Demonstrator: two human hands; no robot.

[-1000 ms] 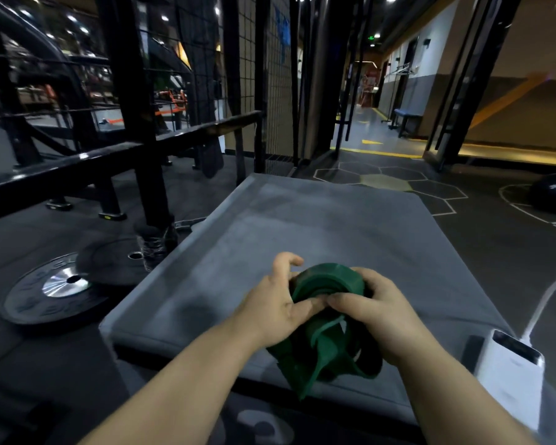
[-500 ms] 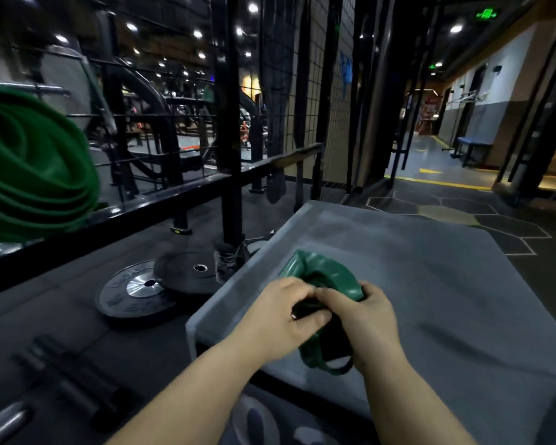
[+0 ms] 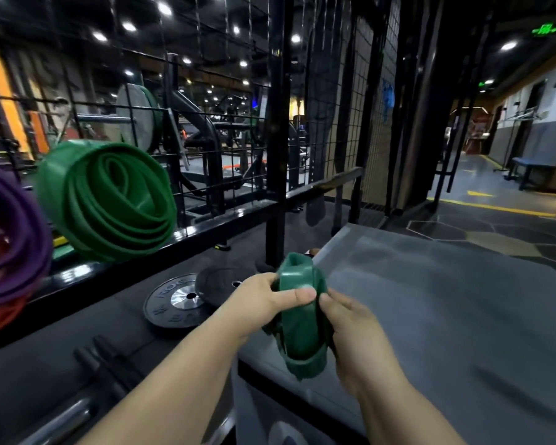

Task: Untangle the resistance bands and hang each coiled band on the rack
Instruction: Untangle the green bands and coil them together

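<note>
Both hands hold a coiled dark green resistance band [image 3: 297,319] in front of me, over the left edge of a grey padded platform [image 3: 430,300]. My left hand [image 3: 260,303] grips its left side with the thumb laid across the front. Its right side is held by my right hand [image 3: 350,335], fingers curled round it. On the black rack [image 3: 206,226] at the left hang a larger coiled green band [image 3: 106,200], a coiled purple band [image 3: 10,239] and a red band [image 3: 0,316] below it.
Black weight plates [image 3: 180,300] lie on the floor left of the platform. A black upright post [image 3: 276,139] and wire mesh panels stand behind. A barbell end [image 3: 61,419] lies at the lower left. A corridor opens at the far right.
My view has swung left, bringing the rack's hung green, purple and red bands into sight. Both hands have carried the coiled green band left, to the platform's edge.
</note>
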